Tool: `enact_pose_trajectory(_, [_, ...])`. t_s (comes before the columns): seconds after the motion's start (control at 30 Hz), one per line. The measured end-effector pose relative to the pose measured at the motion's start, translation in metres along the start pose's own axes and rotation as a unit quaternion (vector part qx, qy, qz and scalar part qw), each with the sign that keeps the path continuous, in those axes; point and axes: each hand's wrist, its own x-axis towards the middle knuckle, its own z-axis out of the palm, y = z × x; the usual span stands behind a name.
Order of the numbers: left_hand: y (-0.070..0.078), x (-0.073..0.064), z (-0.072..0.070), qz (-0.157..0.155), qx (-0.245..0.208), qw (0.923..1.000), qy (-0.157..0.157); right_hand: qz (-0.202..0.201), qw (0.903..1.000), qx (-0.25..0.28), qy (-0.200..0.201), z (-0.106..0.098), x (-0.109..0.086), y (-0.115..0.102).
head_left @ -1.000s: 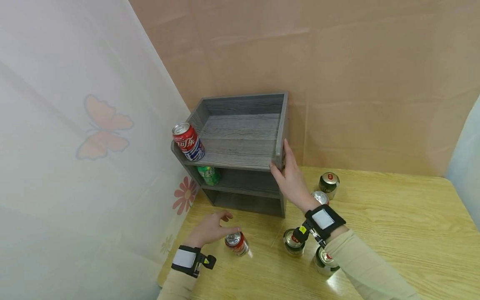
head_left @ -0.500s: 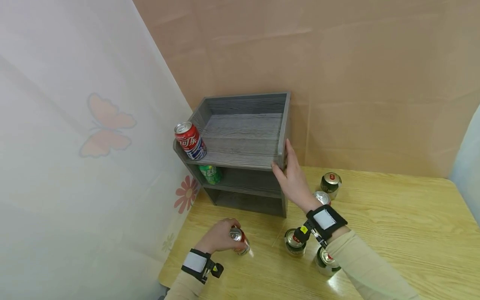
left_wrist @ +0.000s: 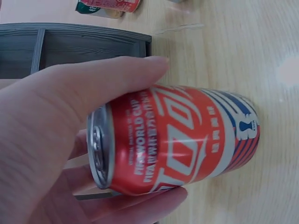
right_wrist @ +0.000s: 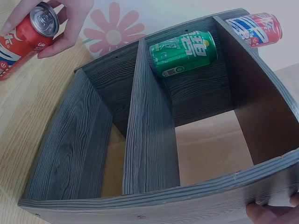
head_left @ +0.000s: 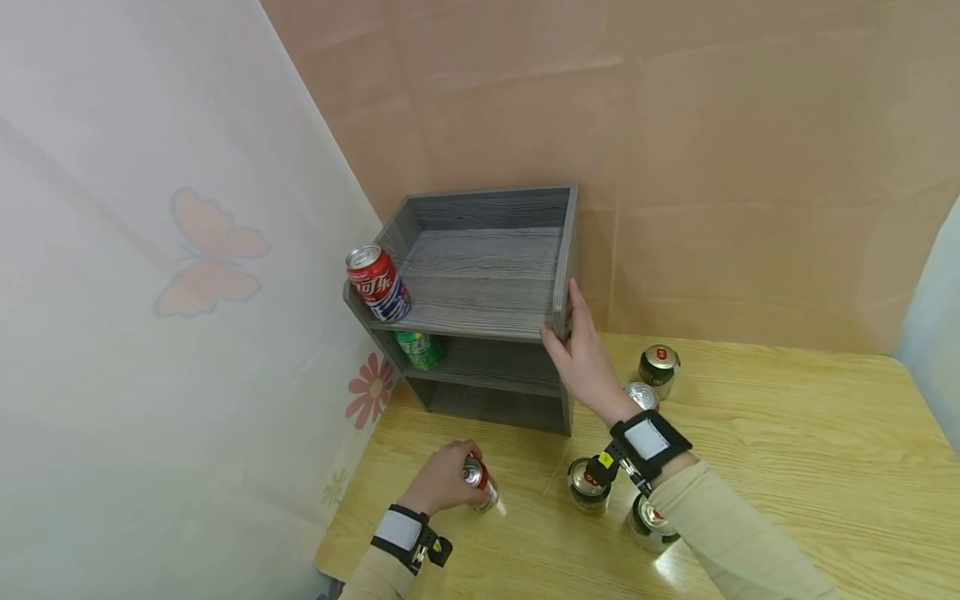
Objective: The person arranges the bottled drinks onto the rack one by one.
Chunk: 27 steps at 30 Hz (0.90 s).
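My left hand (head_left: 447, 481) grips a red cola can (head_left: 490, 487) near its top. In the left wrist view the thumb lies along one side of the cola can (left_wrist: 182, 140) and fingers are on the other. A grey wooden shelf (head_left: 480, 275) stands against the back wall; my right hand (head_left: 588, 367) rests at its right front corner. The right wrist view shows fingertips (right_wrist: 261, 213) against the shelf's outer side. Another red cola can (head_left: 378, 283) stands on the top board's left end. Below it, a green can (right_wrist: 183, 53) stands in the middle compartment.
To the right of the shelf, a dark can (head_left: 660, 368) and a silver-topped can (head_left: 642, 395) stand close together. Two more dark cans, one by my right wrist (head_left: 587, 487) and one by the sleeve (head_left: 651, 523), stand nearer on the wooden table (head_left: 810, 467).
My left hand has moved right and closed around the cola can's top. The right hand stays at the shelf corner, and the other cans have not moved.
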Motion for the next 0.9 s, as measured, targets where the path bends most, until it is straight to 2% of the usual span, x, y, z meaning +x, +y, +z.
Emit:
enact_pose_trajectory(0.2, [-0.004,0.0,0.009,-0.001,0.018,0.9994,0.029,0.002,1.0,-0.001,-0.001,0.0,-0.001,-0.001])
enact_pose_trajectory(0.37, [-0.004,0.0,0.014,-0.014,0.023,0.9987,0.043,-0.001,1.0,-0.002,0.0,-0.001,-0.001,-0.001])
enact_pose_trajectory(0.63, [0.001,-0.002,0.013,-0.022,0.006,0.9985,0.05,-0.006,1.0,0.002,0.0,0.0,0.0,0.0])
enact_pose_trajectory(0.9, [-0.001,-0.001,0.012,-0.019,-0.003,0.9983,0.055,-0.006,1.0,0.001,0.002,0.0,0.0,0.0])
